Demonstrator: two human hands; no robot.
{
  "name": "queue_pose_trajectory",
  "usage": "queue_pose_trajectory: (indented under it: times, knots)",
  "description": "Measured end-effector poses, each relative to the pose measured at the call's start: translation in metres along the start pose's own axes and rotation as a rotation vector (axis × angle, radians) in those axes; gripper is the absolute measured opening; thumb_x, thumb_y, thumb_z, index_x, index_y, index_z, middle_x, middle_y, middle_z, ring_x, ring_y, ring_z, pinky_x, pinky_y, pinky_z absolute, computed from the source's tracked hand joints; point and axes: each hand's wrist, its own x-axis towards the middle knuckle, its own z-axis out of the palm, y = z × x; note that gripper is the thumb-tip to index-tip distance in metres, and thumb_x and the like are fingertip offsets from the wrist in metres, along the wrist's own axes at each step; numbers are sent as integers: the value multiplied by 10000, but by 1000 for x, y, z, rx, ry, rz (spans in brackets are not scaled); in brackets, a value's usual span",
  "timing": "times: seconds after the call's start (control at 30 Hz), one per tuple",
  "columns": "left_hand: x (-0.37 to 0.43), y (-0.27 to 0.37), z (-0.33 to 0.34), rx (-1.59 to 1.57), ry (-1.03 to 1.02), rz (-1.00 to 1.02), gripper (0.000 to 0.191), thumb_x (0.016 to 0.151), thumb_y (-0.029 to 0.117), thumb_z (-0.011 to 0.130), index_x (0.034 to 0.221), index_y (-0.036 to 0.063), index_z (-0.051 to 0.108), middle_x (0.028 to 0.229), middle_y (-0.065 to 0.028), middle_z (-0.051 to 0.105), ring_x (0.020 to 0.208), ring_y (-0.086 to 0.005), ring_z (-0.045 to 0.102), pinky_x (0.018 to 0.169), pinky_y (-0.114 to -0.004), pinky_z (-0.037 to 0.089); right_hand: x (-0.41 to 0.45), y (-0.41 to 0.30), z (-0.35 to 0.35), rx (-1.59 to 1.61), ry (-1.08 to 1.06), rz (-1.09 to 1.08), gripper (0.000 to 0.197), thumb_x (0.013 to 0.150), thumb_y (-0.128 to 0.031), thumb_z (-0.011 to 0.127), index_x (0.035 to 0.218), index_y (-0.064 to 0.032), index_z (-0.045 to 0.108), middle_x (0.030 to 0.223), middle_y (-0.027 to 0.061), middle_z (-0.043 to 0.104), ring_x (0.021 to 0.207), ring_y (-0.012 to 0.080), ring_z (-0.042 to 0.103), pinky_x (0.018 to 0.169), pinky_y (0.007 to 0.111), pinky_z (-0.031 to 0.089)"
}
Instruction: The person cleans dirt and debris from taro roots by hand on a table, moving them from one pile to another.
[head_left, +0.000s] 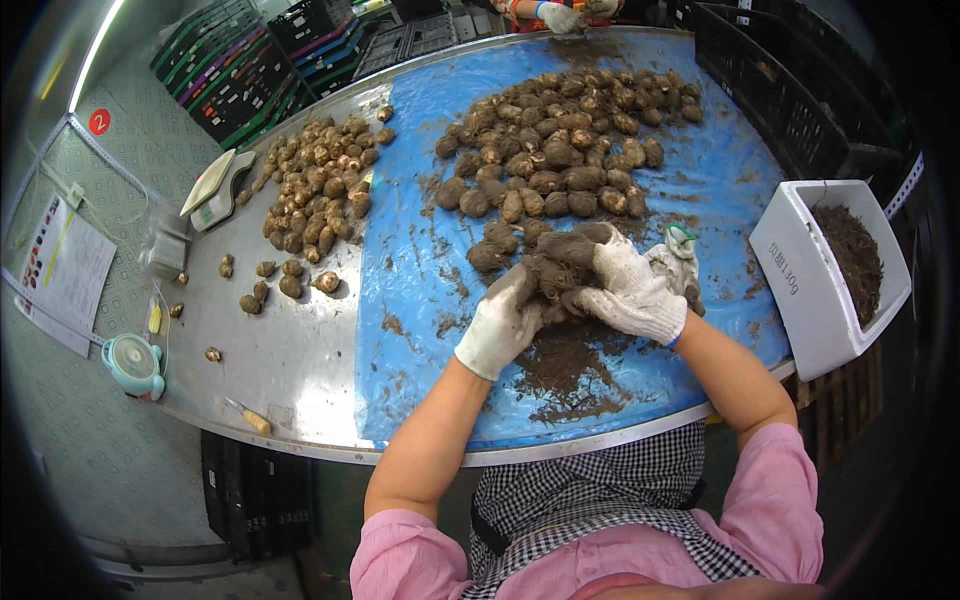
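Both my hands wear white knitted gloves stained with soil. My left hand (502, 319) and my right hand (634, 289) close from either side around a clump of soil-covered taro corms (562, 262). Loose dark soil (570, 375) lies beneath them on blue plastic sheeting (420, 330). Just beyond my hands spreads a large heap of brown taro corms (555, 142). On the bare metal to the left sits a second pile of cleaner, lighter corms (319, 187), several apart from it. A crumpled, dirty glove (679, 262) rests beside my right hand.
A knife with a pale handle (257, 421) lies near the front edge. A scale (221, 191) stands at the left, a light-blue round fan (133, 361) at the table's corner. At right are a white foam box (795, 277) of root debris and black crates (780, 97). A co-worker's gloved hand (561, 18) is opposite.
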Motion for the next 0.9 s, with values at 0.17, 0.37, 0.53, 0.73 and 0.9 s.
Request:
queue_pose_trajectory:
  times: [0.17,0.37,0.53,0.73,0.9]
  knots:
    - [4,17,17,230,34,91,556,758,-192,436,1290,-65,536,1228,-186,604,1162,-285,608,971,-363,509,-8,6,12,49,24,75,239,858,-165,679,1051,-24,674,955,175,631,892,348,617,807,417,511]
    - [2,10,20,218,-42,87,600,710,-164,478,1299,-67,534,1240,-238,586,1096,-369,614,946,-386,503,-15,6,17,164,176,266,90,873,-85,610,898,-6,647,925,217,648,849,365,635,757,420,521]
    - [7,15,23,264,-31,161,516,736,-122,541,1249,-67,569,1241,-231,596,1115,-391,604,974,-426,481,-23,20,24,965,127,700,212,1001,-113,468,1123,-13,610,1001,52,674,868,122,617,756,271,527]
    - [0,-4,23,220,-3,276,341,844,-33,592,1184,-48,622,1190,-199,632,1070,-370,632,980,-434,476,-27,16,17,167,180,307,147,936,-93,551,1013,-10,645,935,161,661,873,315,633,785,407,507]
    - [-3,-17,22,64,-71,187,368,909,-38,528,1276,-59,532,1151,-164,636,1010,-268,649,958,-370,499,-29,22,16,14,205,266,111,912,-87,591,973,-15,649,897,180,639,832,362,632,728,424,511]
